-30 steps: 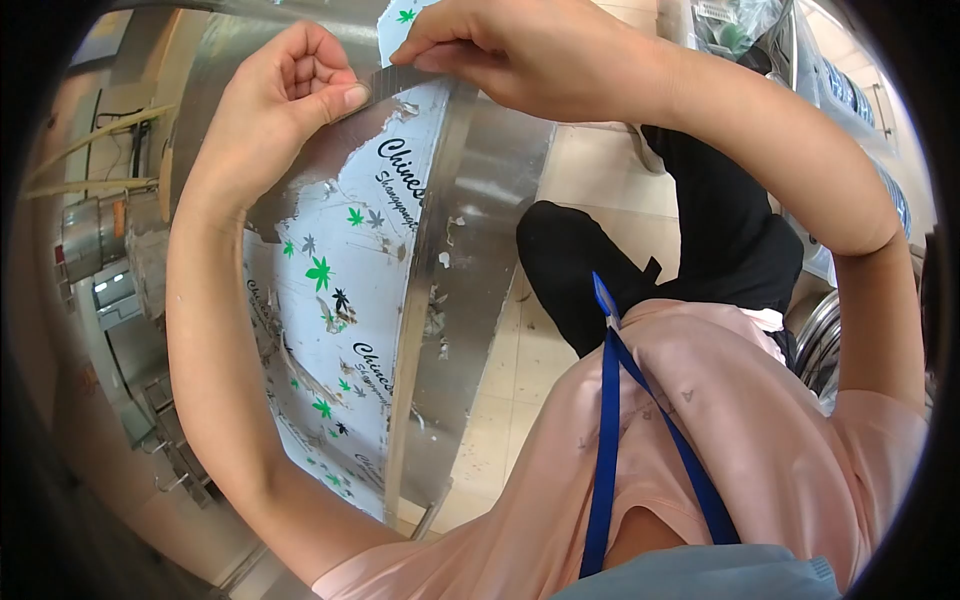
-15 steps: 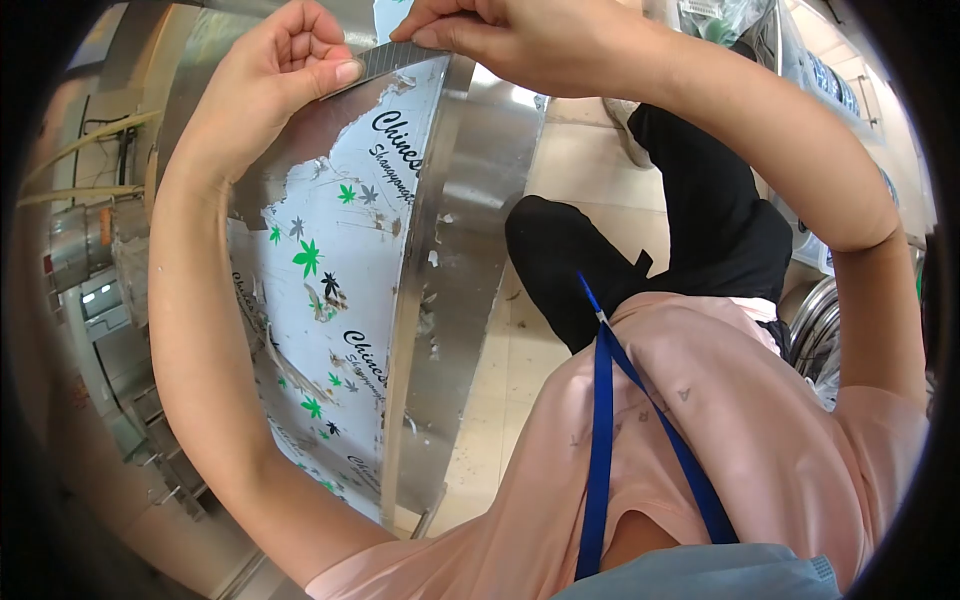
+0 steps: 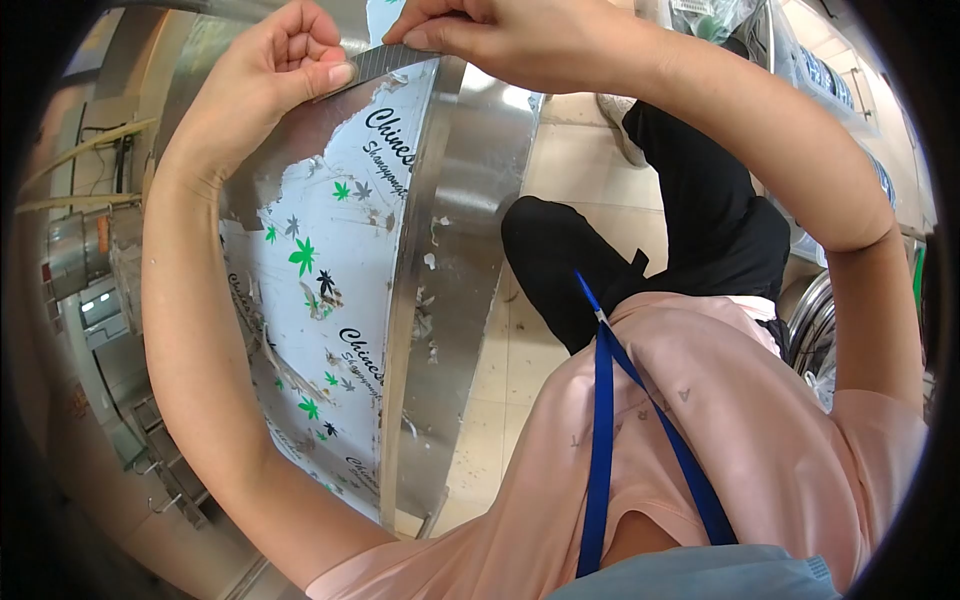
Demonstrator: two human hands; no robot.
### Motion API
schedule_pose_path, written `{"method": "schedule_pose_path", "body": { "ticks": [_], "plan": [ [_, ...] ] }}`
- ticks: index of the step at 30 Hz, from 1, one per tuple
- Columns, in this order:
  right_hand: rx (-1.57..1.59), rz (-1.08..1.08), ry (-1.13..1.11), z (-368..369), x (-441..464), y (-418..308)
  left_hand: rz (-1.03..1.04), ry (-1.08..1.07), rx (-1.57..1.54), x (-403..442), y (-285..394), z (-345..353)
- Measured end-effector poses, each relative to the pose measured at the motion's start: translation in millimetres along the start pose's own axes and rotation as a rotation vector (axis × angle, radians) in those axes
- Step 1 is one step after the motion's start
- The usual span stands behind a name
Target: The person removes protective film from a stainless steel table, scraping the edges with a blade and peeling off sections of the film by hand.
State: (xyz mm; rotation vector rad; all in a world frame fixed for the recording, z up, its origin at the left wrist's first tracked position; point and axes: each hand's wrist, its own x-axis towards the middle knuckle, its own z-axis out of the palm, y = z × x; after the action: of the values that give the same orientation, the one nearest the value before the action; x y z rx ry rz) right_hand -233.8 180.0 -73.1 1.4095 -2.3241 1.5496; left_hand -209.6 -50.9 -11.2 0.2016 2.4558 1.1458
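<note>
Between my two hands stretches a short dark grey strip (image 3: pixel 378 63) with fine lines across it. My left hand (image 3: pixel 300 60) pinches its lower left end between thumb and curled fingers. At its other end, near the top edge of the view, my right hand (image 3: pixel 450 28) pinches it with thumb and forefinger. Below the strip lies a white printed sheet (image 3: pixel 340 240) with green and black leaves and lettering, its edge torn, on a metal surface (image 3: pixel 465 160). Small pale scraps (image 3: pixel 430 261) are scattered on the metal.
A wooden strip (image 3: pixel 392 420) runs along the sheet's right side. At the left is a metal cylindrical machine part (image 3: pixel 80 250). Clear plastic bins (image 3: pixel 815 80) stand at the upper right, above coiled metallic material (image 3: pixel 810 320). My legs (image 3: pixel 570 260) are beside the metal surface.
The strip shows more fully between my hands than a second ago, tilted up to the right. Both hands sit slightly higher and further left in view, still pinching it.
</note>
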Motion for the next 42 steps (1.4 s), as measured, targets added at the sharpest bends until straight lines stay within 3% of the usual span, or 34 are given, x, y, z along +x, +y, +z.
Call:
{"method": "schedule_pose_path", "body": {
  "ticks": [7,12,29,36,42],
  "plan": [
    [-0.036,0.094,-0.035,1.1,-6.8,-18.7,0.013,-0.018,-0.011,-1.6,3.4,1.7],
    [-0.037,-0.035,0.079,3.8,-15.3,-21.5,-0.009,0.003,-0.017,-4.9,4.7,3.6],
    [-0.069,-0.082,0.075,18.2,-18.7,-16.8,-0.047,0.046,0.035,-29.1,22.2,24.1],
    [-0.048,0.030,0.122,37.0,-37.8,-43.4,-0.001,0.014,0.019,-47.7,9.3,25.1],
    [-0.105,-0.047,0.139,15.4,-13.1,-26.1,0.109,0.116,-0.096,-28.3,12.8,20.1]
  ]
}}
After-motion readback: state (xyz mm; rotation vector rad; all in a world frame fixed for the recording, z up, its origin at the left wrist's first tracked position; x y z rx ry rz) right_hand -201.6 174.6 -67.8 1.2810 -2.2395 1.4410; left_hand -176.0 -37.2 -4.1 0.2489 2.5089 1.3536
